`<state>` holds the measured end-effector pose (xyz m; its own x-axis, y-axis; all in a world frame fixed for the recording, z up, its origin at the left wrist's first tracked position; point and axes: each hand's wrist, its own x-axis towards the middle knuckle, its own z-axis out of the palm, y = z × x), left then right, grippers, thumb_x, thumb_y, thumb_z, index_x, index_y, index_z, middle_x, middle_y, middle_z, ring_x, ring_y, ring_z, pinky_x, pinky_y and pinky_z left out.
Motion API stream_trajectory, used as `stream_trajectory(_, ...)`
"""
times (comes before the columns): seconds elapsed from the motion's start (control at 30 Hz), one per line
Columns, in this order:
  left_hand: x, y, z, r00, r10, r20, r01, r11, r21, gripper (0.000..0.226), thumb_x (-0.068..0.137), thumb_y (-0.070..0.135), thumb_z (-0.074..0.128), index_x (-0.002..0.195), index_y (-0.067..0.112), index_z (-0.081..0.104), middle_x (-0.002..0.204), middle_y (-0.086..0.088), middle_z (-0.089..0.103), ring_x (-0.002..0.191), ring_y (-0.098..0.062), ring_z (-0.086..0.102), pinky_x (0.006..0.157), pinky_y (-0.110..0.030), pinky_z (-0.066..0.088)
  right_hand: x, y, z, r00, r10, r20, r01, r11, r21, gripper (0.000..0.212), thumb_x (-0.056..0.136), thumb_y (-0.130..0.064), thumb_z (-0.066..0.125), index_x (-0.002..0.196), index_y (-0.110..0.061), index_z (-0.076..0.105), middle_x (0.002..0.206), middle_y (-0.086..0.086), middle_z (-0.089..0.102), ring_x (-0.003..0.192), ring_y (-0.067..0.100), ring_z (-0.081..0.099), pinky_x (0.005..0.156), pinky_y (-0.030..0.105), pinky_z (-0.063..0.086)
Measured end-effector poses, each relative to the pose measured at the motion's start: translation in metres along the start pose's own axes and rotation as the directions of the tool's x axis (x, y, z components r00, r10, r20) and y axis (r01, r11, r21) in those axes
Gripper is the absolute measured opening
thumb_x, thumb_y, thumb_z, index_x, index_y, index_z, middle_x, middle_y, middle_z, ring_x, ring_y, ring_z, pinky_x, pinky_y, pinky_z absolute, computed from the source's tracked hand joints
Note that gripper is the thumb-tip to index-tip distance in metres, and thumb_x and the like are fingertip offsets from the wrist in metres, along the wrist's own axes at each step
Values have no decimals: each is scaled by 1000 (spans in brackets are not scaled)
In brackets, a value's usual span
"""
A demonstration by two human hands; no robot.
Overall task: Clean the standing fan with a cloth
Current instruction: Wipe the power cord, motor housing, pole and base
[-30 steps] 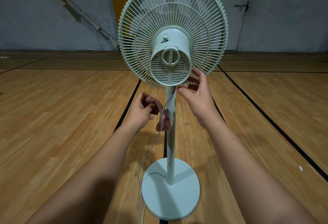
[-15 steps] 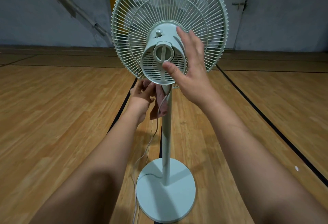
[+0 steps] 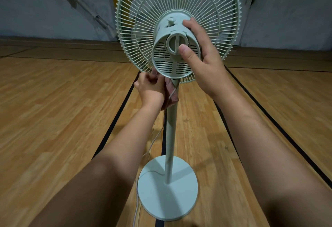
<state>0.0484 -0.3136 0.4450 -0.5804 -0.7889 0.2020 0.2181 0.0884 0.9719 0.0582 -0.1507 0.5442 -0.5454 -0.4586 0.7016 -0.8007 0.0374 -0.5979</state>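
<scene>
A pale green standing fan point(image 3: 170, 137) stands on the wooden floor, seen from behind, with its round grille point(image 3: 136, 20) at the top of the view. My right hand point(image 3: 203, 56) grips the motor housing point(image 3: 161, 61) from the right, thumb beside the rear dial and fingers curled over the top. My left hand point(image 3: 150, 90) holds a reddish-brown cloth point(image 3: 171, 92) just under the grille's lower edge, against the top of the pole. Part of the cloth is hidden behind the housing.
The fan's round base point(image 3: 168, 189) sits on a black floor line. A thin white cord point(image 3: 137, 207) runs from the pole down past the base to the bottom edge. Grey walls point(image 3: 36, 7) stand behind the fan.
My right hand rose from below the housing and closed around its right side. My left hand lifted the cloth up to the grille's lower edge. The fan now appears closer.
</scene>
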Motion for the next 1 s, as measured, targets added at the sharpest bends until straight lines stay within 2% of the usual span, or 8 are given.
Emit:
stream_trajectory(0.1,-6,1,-1,984,30,177,-28,1000,-14,13,103,19,61,106,30,68,112,-3,75,104,-26,72,90,-53,63,-1,-1,-3,1000,-4,12,4,1000,1,55,107,-25,58,159,-16,42,171,5,29,158,19,27,127,50,32)
stream_trajectory(0.27,-11,-9,-16,901,56,431,-63,998,3,12,100,33,71,104,45,69,113,0,72,94,-17,78,56,-34,62,-1,-2,-6,1000,-2,15,2,1000,2,56,107,-28,58,159,-15,41,169,6,32,157,21,31,125,52,33)
stream_trajectory(0.37,-3,-13,-23,858,135,495,-225,966,128,34,100,22,74,122,47,66,120,12,70,96,-2,71,63,-20,59,0,-2,-7,1000,-13,15,12,1000,20,57,106,-29,58,158,-14,41,166,7,36,154,23,36,123,53,37)
stream_trajectory(0.5,2,-18,-18,852,104,513,-222,959,174,39,102,23,73,140,28,63,127,5,70,107,-19,70,67,-30,61,1,-1,-8,999,-35,16,34,999,22,56,106,-27,59,157,-12,42,163,7,39,152,24,38,122,54,37)
stream_trajectory(0.6,-1,-19,-7,842,168,512,-333,909,250,37,106,23,66,141,19,56,134,-3,65,123,-25,63,100,-42,55,1,1,-7,998,-68,0,68,997,-30,55,107,-28,59,157,-13,44,163,6,39,154,21,35,124,51,35)
stream_trajectory(0.7,-1,-26,-7,843,188,504,-439,782,442,40,110,37,56,143,13,56,140,-10,53,127,-24,46,105,-33,40,0,5,-5,996,-91,-24,89,993,-72,53,108,-28,57,157,-12,44,163,6,39,154,19,34,124,48,33)
stream_trajectory(0.9,-17,-32,3,863,63,501,-281,885,372,32,109,24,52,79,17,62,71,1,61,57,-11,63,53,-21,52,2,14,-1,989,-128,-78,121,988,-91,49,108,-23,54,154,-8,44,156,10,43,147,24,43,119,51,39)
stream_trajectory(1.0,-33,-48,2,842,188,506,-454,754,475,18,109,34,51,95,45,55,84,12,62,64,10,59,57,-5,45,2,18,-2,985,-137,-103,127,987,-99,48,109,-24,54,153,-9,44,155,10,44,146,21,43,120,47,38)
